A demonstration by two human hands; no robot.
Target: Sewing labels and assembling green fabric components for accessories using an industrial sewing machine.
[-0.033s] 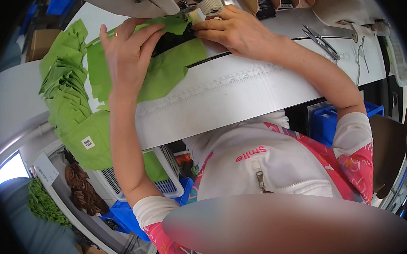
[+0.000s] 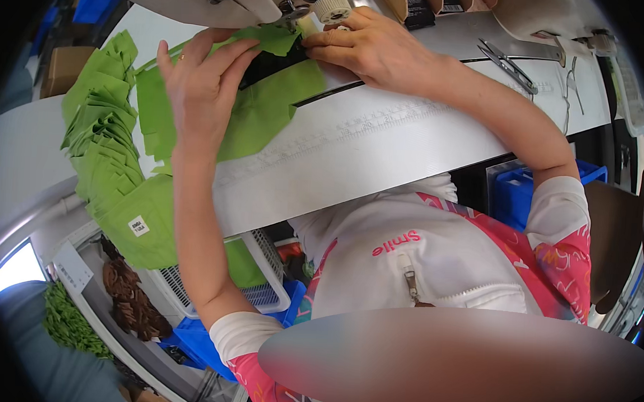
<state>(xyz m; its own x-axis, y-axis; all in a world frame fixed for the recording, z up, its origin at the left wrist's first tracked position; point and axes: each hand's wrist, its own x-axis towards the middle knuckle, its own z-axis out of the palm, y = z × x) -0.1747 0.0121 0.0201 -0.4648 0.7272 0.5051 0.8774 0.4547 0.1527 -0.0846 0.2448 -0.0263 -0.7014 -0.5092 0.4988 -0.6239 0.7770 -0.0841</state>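
Note:
A green fabric piece (image 2: pixel 272 109) lies on the white sewing table, beneath the head of a white sewing machine (image 2: pixel 194 0). My left hand (image 2: pixel 203 88) rests on it, thumb and forefinger pinching a raised fold. A black patch (image 2: pixel 266 71) shows between the folded edge and the lower part of the fabric. Beside the machine's round white knob (image 2: pixel 333 9), my right hand (image 2: pixel 389 51) has its fingers closed at the fabric's far right edge. Its fingertips and the needle area are partly hidden.
Overlapping green fabric pieces (image 2: pixel 105 138) trail down the table's left side. Scissors (image 2: pixel 509 67) and tweezers (image 2: pixel 573 86) lie at the right. Below the table are a white basket (image 2: pixel 278 296), a blue bin (image 2: pixel 513 195) and a heap of brown pieces (image 2: pixel 131 300).

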